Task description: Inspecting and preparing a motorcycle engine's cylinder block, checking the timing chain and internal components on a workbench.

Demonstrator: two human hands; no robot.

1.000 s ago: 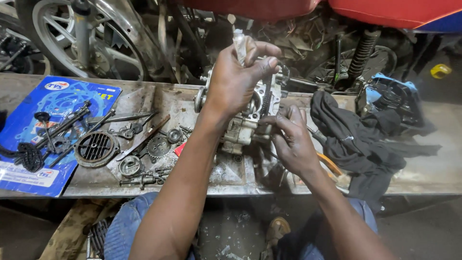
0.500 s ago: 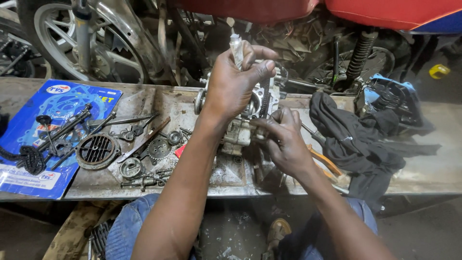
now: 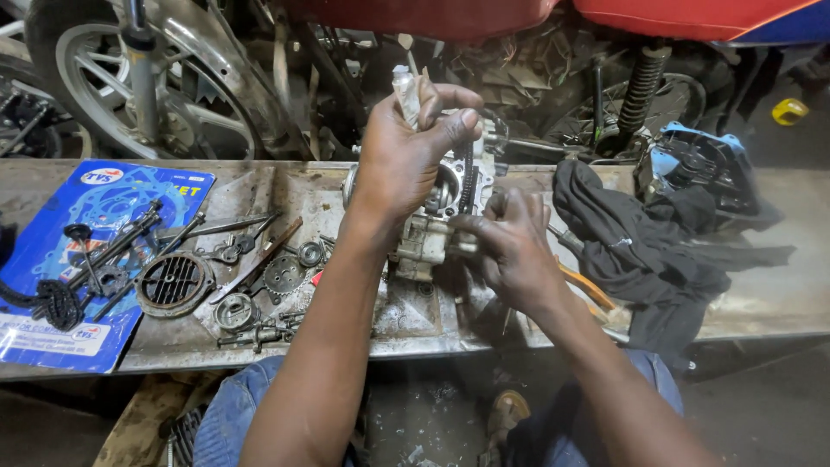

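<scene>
While the engine part [image 3: 441, 207] stands near the surface's [image 3: 761, 294] middle, the left hand [image 3: 406, 156] grips its top and a small wrapped piece; the right hand [image 3: 510, 242] seemingly pinches its lower side. Greasy metal could slip and tip among loose gears [image 3: 281, 275].

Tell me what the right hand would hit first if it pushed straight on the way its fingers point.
The right hand points left, fingers already against the grey metal engine part. That part comes first; behind it, probably the left forearm, though depth is unclear.

Greasy matt metal engine part [image 3: 432, 233], black cloth [image 3: 657, 242].
</scene>
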